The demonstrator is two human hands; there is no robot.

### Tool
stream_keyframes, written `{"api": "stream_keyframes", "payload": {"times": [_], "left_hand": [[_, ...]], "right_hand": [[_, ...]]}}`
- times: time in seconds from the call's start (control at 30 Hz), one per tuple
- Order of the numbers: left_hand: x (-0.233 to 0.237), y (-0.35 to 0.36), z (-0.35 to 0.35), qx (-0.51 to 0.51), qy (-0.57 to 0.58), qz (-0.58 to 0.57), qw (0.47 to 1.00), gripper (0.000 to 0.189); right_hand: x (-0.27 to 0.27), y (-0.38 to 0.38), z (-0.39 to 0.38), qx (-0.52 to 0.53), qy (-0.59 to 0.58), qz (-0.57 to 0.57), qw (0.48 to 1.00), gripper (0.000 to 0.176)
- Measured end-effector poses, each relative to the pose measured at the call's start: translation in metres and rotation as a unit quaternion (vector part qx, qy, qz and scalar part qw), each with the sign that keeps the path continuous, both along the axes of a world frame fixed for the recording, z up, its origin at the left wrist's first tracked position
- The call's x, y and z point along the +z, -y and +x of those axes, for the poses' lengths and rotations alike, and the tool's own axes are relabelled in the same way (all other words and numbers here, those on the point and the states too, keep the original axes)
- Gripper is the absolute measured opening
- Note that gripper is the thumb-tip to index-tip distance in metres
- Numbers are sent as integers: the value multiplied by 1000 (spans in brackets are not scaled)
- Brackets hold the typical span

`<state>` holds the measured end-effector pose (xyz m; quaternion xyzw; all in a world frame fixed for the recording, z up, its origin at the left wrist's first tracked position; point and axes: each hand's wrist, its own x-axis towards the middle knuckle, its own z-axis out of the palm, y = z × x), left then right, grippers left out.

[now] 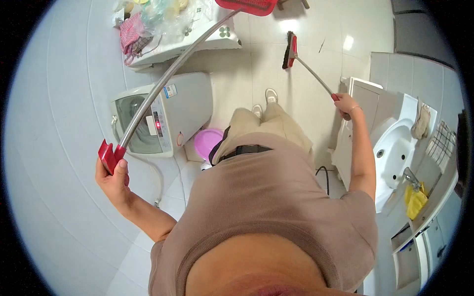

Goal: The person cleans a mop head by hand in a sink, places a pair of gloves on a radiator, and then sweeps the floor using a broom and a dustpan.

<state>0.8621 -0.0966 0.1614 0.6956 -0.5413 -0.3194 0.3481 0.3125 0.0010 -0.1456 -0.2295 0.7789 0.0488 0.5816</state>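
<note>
My left hand [114, 180] is closed around the red grip of a long-handled dustpan. Its metal pole slants up and right to the red dustpan [252, 6], cut off by the top edge of the view. On the right, my right hand [347, 105] grips the red handle end of a broom. The broom's red head with dark bristles [290, 50] rests on the pale tiled floor, to the right of the dustpan and farther down in the view. A thin dark mark [322, 45] lies on the floor right of the broom head.
A washing machine [190, 101] stands at the left, with a pink basin [208, 143] beside it. Behind it is a covered table [207, 39] holding plastic bags and cloths. At the right are a sink [395, 148], a white cabinet [363, 91] and a yellow cloth [415, 201].
</note>
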Motion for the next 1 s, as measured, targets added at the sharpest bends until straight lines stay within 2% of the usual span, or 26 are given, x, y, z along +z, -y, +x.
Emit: {"api": "stream_keyframes", "payload": {"times": [0.1, 0.2, 0.23, 0.3, 0.37, 0.47, 0.57, 0.63, 0.7, 0.77, 0.87, 0.93, 1.0], "left_hand": [[1, 9, -15, 7, 7, 9, 1000, 61], [1, 21, -29, 21, -4, -29, 999, 59], [5, 27, -29, 18, 6, 1, 1000, 58], [9, 42, -33, 9, 23, 29, 999, 57], [4, 58, -44, 7, 25, -6, 1000, 52], [2, 85, -53, 6, 42, 24, 999, 49], [-14, 116, -61, -40, 13, -43, 998, 46], [-10, 134, -65, -60, 30, 1, 998, 47], [-10, 153, -76, -52, 13, 4, 999, 48], [-12, 172, -82, -58, 5, 10, 998, 48], [-14, 196, -98, -61, -5, -2, 998, 46], [-16, 210, -109, -68, -8, -13, 998, 44], [-17, 224, -116, -72, -2, -7, 997, 45]], "right_hand": [[4, 10, 6, -16, 41, -43, 998, 45], [9, 45, 31, -38, 59, -59, 996, 47], [6, 61, 40, -38, 63, -75, 994, 47], [-27, 92, 59, 16, 73, -121, 990, 46], [-66, 126, 85, 29, 70, -142, 987, 44], [-114, 157, 115, -7, 78, -121, 990, 42], [-129, 177, 122, -27, 74, -91, 993, 41], [-134, 165, 108, -68, 105, -71, 990, 41], [-125, 135, 87, -174, 125, -56, 975, 42], [-108, 99, 66, -220, 133, -52, 965, 43], [-74, 65, 48, -216, 91, -54, 971, 37], [-62, 50, 44, -210, 71, -72, 972, 42], [-36, 56, 42, -250, 90, -68, 962, 48]]}}
